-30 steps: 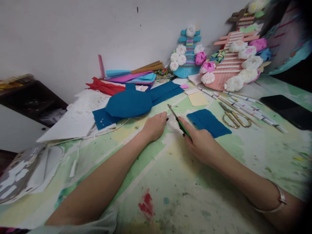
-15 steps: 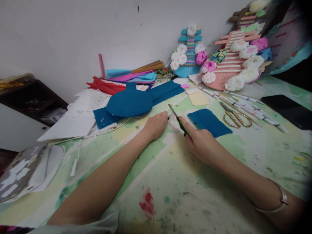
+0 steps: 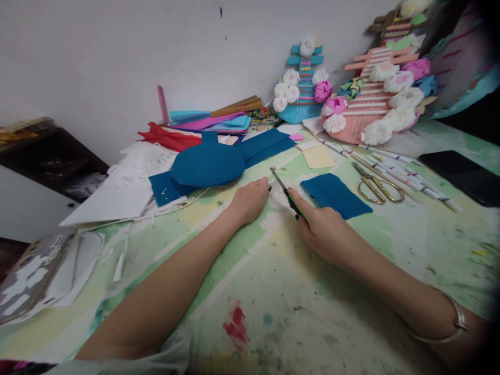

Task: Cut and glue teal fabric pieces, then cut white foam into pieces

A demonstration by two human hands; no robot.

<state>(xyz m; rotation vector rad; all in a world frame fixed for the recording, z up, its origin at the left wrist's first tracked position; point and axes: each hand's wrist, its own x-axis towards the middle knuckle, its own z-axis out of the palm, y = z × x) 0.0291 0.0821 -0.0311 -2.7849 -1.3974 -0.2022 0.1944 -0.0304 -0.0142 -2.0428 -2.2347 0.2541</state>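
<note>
Right hand [image 3: 322, 229] grips a green-handled craft knife [image 3: 287, 195], blade tilted up and away. Left hand [image 3: 249, 202] presses, fingers curled, on a small white scrap [image 3: 278, 199] lying on the desk [image 3: 273, 291] between both hands. Blue felt piece [image 3: 335, 195] just right of the knife; gold scissors [image 3: 375, 187] beyond it.

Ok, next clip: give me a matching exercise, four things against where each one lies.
Things:
1. cutter
2. scissors
3. phone
4. red paint

Places:
A. far right edge of the table
B. on the tabletop near the camera, between the forearms
C. in the right hand
D. beside the striped sticks

Pairs: 1-C, 2-D, 3-A, 4-B
</note>
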